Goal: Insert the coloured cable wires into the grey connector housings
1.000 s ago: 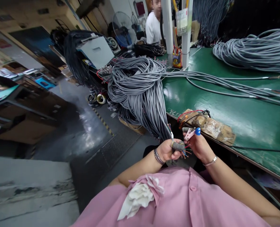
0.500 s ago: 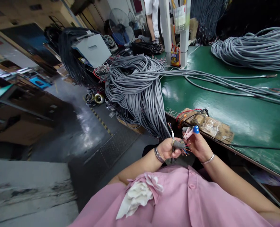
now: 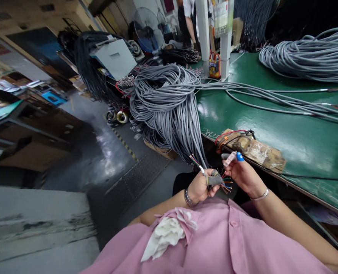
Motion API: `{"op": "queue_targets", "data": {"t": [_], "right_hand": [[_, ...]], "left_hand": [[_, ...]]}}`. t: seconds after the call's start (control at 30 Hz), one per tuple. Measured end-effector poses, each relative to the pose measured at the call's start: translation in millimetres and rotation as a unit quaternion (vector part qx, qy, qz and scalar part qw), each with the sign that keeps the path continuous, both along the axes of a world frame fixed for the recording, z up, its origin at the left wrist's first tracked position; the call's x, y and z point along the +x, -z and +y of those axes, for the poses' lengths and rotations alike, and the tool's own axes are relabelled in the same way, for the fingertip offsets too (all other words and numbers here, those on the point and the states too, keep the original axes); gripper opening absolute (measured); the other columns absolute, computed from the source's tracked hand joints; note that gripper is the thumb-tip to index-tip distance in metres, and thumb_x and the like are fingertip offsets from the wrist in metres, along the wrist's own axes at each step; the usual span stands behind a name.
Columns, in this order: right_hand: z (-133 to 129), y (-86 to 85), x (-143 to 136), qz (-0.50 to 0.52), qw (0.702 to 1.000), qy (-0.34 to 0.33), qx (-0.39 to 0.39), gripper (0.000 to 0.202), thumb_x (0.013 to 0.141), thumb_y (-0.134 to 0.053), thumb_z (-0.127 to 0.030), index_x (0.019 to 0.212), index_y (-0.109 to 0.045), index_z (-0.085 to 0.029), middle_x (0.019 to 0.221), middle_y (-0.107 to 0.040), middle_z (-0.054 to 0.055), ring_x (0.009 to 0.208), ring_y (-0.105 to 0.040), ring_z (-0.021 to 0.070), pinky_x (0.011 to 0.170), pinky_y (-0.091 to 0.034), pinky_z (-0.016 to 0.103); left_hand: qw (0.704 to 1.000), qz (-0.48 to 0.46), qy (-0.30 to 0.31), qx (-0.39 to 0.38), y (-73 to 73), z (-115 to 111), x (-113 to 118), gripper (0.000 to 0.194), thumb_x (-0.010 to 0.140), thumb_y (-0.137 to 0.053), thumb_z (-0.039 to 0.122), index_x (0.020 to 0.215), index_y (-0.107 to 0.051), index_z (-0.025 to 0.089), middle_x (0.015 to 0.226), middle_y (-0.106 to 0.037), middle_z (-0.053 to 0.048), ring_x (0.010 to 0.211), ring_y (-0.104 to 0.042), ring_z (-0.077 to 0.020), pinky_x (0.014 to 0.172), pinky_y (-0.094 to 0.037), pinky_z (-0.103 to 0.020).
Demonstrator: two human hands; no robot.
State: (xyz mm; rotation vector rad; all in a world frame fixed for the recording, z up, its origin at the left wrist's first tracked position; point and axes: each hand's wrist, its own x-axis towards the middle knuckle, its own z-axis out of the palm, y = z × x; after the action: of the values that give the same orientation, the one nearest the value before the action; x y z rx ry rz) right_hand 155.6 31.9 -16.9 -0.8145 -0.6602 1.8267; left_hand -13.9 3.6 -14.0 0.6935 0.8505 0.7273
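Observation:
My left hand (image 3: 200,187) is closed around the end of a grey cable, its thumb wrapped in a grey cover. From that grip fan out thin coloured wires (image 3: 226,183) with bare copper tips. Another cable end (image 3: 199,165), with a white sleeve and coloured cores, sticks up beside the same hand. To the right of the wires, apart from them, my right hand (image 3: 244,178) pinches a small pinkish-white piece (image 3: 229,159), whose exact kind I cannot make out. A blue cover is on a digit of that hand and a grey one on another.
A big bundle of grey cables (image 3: 169,102) hangs over the edge of the green table (image 3: 271,133). On it lie a worn wooden block (image 3: 257,152) with wires and a grey cable coil (image 3: 306,57). A person's arm (image 3: 190,28) shows behind a white post (image 3: 202,38).
My right hand has drawn slightly right, away from the wires. The wires now spread wider, and the sleeved cable end by my left hand leans further left. The view has shifted a little.

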Motion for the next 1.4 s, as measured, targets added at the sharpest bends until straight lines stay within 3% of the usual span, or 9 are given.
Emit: {"op": "queue_targets", "data": {"t": [0.1,0.27,0.33,0.5,0.6,0.97,1.23,1.4], "right_hand": [[-2.8,-0.2,0.0,-0.031,0.999,0.03,0.013,0.03,0.081,-0.061,-0.049,0.085,-0.065,-0.019,0.073,-0.06,0.001,0.058,-0.048,0.0107,0.054,-0.042,0.023],[-7.9,13.0,1.0,-0.153,0.975,0.141,0.083,0.028,0.081,-0.062,-0.047,0.079,-0.064,-0.019,0.072,-0.06,0.001,0.059,-0.048,0.0116,0.058,-0.041,0.025],[-7.8,16.6,0.6,-0.183,0.966,0.157,0.096,0.03,0.081,-0.061,-0.049,0.079,-0.064,-0.019,0.072,-0.06,0.002,0.059,-0.048,0.012,0.059,-0.041,0.025],[-3.2,13.3,-5.8,-0.046,0.997,0.057,0.026,0.043,0.081,-0.054,-0.06,0.082,-0.065,-0.019,0.069,-0.058,0.001,0.058,-0.049,0.0125,0.056,-0.042,0.026],[-0.6,11.3,-9.5,0.009,0.998,0.065,-0.004,0.037,0.078,-0.061,-0.056,0.082,-0.066,-0.02,0.072,-0.06,0.001,0.06,-0.052,0.0118,0.057,-0.044,0.025],[-1.3,9.8,-11.2,0.043,0.997,0.07,-0.016,0.034,0.077,-0.064,-0.053,0.082,-0.068,-0.019,0.071,-0.064,0.003,0.059,-0.055,0.0136,0.055,-0.044,0.027],[-1.5,8.5,-4.6,0.093,0.995,0.012,-0.024,0.048,0.081,-0.049,-0.064,0.084,-0.068,-0.02,0.079,-0.064,0.004,0.063,-0.054,0.0128,0.056,-0.046,0.024],[-2.4,7.1,-3.4,0.05,0.998,0.044,0.002,0.024,0.083,-0.062,-0.044,0.083,-0.067,-0.02,0.075,-0.062,0.002,0.064,-0.053,0.0116,0.055,-0.045,0.022]], "left_hand": [[0.999,0.0,-0.037,0.022,0.0,-4.2,2.0,0.035,0.062,-0.074,0.041,0.065,-0.05,0.016,0.044,-0.053,0.003,0.029,-0.04,-0.007,0.029,-0.022,-0.018],[0.998,-0.005,-0.054,0.032,0.5,-2.4,2.2,0.032,0.065,-0.073,0.037,0.065,-0.049,0.016,0.044,-0.053,0.003,0.029,-0.039,-0.0068,0.029,-0.023,-0.018],[0.998,-0.012,-0.053,0.033,0.5,-1.4,2.6,0.03,0.066,-0.072,0.035,0.065,-0.049,0.016,0.045,-0.053,0.003,0.029,-0.039,-0.0068,0.029,-0.023,-0.018],[0.996,-0.022,-0.071,0.04,2.1,-0.1,7.2,0.025,0.069,-0.069,0.033,0.067,-0.05,0.017,0.044,-0.053,0.004,0.029,-0.038,-0.0066,0.029,-0.025,-0.018],[0.995,-0.014,-0.09,0.043,2.9,0.0,10.9,0.025,0.07,-0.068,0.033,0.068,-0.05,0.017,0.045,-0.052,0.004,0.03,-0.038,-0.0065,0.03,-0.026,-0.018],[0.994,0.028,-0.095,0.057,1.1,0.9,17.2,0.024,0.069,-0.068,0.033,0.067,-0.053,0.015,0.046,-0.053,0.003,0.031,-0.039,-0.006,0.03,-0.026,-0.018],[0.992,0.032,-0.111,0.056,-0.3,-10.3,9.1,0.028,0.07,-0.069,0.036,0.065,-0.05,0.016,0.047,-0.054,0.003,0.032,-0.04,-0.0058,0.031,-0.026,-0.017],[0.988,0.033,-0.142,0.041,-10.0,-12.9,8.6,0.026,0.071,-0.068,0.034,0.066,-0.049,0.016,0.048,-0.053,0.004,0.032,-0.041,-0.0057,0.031,-0.025,-0.017]]}}
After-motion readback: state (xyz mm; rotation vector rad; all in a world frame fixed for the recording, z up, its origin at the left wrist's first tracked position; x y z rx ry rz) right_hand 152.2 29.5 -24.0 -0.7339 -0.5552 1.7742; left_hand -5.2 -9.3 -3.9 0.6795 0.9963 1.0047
